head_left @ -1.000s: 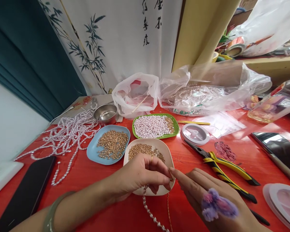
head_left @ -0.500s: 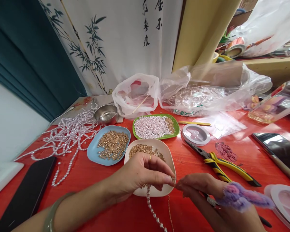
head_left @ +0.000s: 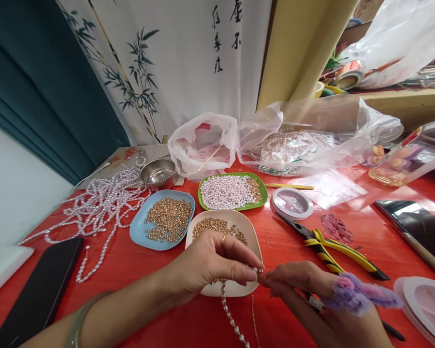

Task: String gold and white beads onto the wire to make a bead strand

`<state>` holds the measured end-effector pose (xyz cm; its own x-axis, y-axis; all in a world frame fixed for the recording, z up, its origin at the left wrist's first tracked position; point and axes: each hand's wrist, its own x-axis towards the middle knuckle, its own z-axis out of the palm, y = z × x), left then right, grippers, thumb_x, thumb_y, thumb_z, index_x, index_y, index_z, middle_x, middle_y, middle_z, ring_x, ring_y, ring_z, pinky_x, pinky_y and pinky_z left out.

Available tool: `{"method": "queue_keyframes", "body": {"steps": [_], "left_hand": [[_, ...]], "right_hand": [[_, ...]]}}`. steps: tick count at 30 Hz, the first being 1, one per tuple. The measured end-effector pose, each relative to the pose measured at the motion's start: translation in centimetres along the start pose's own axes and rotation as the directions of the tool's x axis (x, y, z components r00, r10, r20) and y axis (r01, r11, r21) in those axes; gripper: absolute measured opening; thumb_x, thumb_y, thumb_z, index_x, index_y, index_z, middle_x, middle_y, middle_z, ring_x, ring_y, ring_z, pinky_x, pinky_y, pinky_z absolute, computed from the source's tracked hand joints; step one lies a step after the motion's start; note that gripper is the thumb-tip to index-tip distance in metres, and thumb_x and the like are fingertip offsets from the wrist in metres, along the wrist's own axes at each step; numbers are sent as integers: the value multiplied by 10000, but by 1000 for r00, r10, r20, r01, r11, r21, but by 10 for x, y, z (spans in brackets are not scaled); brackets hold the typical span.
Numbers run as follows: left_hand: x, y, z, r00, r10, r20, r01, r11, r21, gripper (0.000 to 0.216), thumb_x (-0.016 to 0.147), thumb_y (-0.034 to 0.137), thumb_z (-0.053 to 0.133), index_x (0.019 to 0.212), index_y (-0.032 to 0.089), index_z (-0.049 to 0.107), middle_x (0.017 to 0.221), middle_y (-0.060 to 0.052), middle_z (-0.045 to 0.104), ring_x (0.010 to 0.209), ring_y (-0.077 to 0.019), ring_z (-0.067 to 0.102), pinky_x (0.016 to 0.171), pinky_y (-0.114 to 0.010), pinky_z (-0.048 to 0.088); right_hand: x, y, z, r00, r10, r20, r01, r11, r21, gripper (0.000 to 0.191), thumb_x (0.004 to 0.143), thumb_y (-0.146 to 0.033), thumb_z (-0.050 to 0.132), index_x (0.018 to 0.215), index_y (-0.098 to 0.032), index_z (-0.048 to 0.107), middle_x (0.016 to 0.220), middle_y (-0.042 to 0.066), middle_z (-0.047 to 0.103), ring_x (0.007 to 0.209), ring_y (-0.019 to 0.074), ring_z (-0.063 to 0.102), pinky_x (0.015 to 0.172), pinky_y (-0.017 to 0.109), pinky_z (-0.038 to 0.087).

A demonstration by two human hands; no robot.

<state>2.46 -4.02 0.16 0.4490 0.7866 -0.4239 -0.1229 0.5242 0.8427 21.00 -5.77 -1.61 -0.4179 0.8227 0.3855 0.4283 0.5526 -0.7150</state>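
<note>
My left hand [head_left: 217,258], with a gold ring on one finger, is closed in a pinch on the end of a bead strand [head_left: 229,314]. The strand hangs below it over the front of the cream dish [head_left: 252,232], which holds small gold beads. Tiny beads show at the left fingertips. My right hand [head_left: 311,290], wearing a fuzzy purple and pink ring [head_left: 355,292], pinches at the same end, its fingertips meeting the left ones; what lies between them is too small to make out. A dark-handled tool [head_left: 393,331] shows partly from beneath the right hand; whether it is held I cannot tell.
Around stand a blue dish [head_left: 137,232] of gold beads, a green tray [head_left: 264,198] of pearl and gold beads, and a metal bowl [head_left: 158,174]. Yellow-black pliers [head_left: 348,251], a spool [head_left: 293,203], phones, pearl strands [head_left: 105,198] and plastic bags [head_left: 203,145] lie about.
The fingertips of both hands have come closer together, and a light bead now shows at the left fingertips. The whole view has shifted slightly.
</note>
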Motion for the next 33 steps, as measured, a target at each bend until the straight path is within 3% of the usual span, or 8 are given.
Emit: {"method": "queue_keyframes", "body": {"steps": [11,19,33], "left_hand": [[1,-1,2,1000,7,4,-7,1000,-6,126,552,152,719,663,132,661,639,-17,646,569,-78,546,561,-199,410],[-2,2,4,998,47,-49,-39,987,155,128,560,176,714,675,138,673,664,-18,646,644,-106,564,617,-224,415],[-3,0,5,994,98,-41,-88,975,202,137,574,207,710,676,132,658,676,-27,629,657,-122,561,623,-249,429]], "right_hand": [[-2,-1,-3,999,-28,17,30,989,-143,164,791,-125,459,778,-233,582,624,-22,660,532,111,627,476,182,497],[-3,-4,-4,996,-77,52,88,964,-253,177,794,-104,426,785,-206,571,594,-10,637,501,107,609,471,193,480],[-2,-7,-2,997,-70,36,77,968,-238,200,751,-76,412,729,-217,552,551,-17,622,456,109,589,435,197,459]]}}
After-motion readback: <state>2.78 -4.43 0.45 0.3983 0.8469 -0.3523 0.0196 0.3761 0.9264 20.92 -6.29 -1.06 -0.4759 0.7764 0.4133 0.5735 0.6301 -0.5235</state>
